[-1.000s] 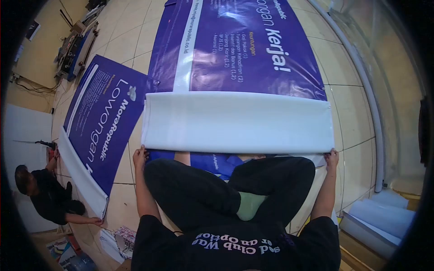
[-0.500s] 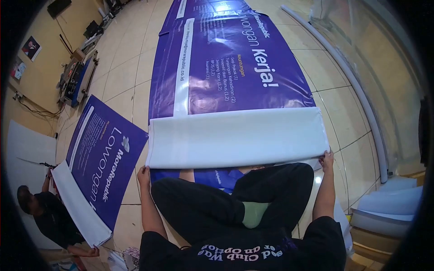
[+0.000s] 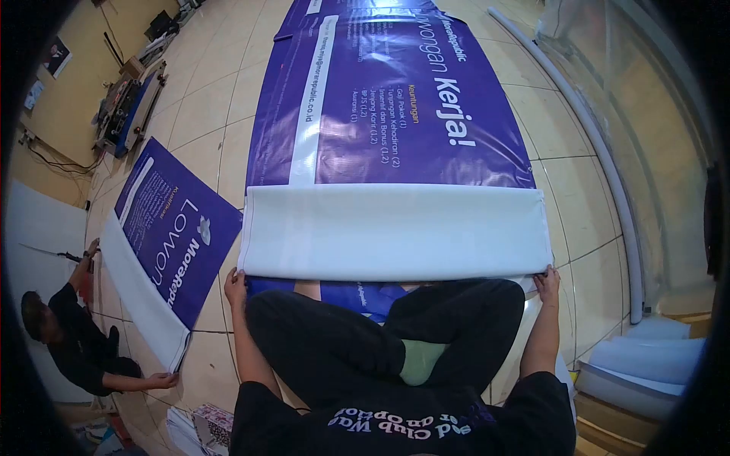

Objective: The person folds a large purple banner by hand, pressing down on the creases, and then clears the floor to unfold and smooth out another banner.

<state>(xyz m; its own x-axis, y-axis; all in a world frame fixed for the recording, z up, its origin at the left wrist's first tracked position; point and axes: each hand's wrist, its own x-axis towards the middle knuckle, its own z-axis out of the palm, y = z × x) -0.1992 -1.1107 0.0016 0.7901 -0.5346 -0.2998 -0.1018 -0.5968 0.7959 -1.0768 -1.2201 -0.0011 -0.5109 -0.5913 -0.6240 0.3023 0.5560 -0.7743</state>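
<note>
A long purple banner [image 3: 487, 114] with white lettering lies on the tiled floor in front of my crossed legs. Its near end is folded over as a wide white flap [image 3: 395, 232]. My left hand [image 3: 236, 287] pinches the flap's near left corner. At the near right corner, my right hand [image 3: 546, 284] has its fingers closed on the same flap. Between the flap and my legs a strip of printed banner [image 3: 346, 296] shows.
At the left a co-worker [image 3: 80, 346] holds the white folded edge of another purple banner [image 3: 179, 228]. A long pale tube [image 3: 589, 121] lies along the right. Stacked sheets [image 3: 639, 361] are at the lower right, a blue-sided machine [image 3: 131, 114] at the upper left.
Both my hands still hold the flap's corners; the left one has shifted slightly left and up. The co-worker's banner is folded over further, covering more of its lettering. The view has shifted slightly.
</note>
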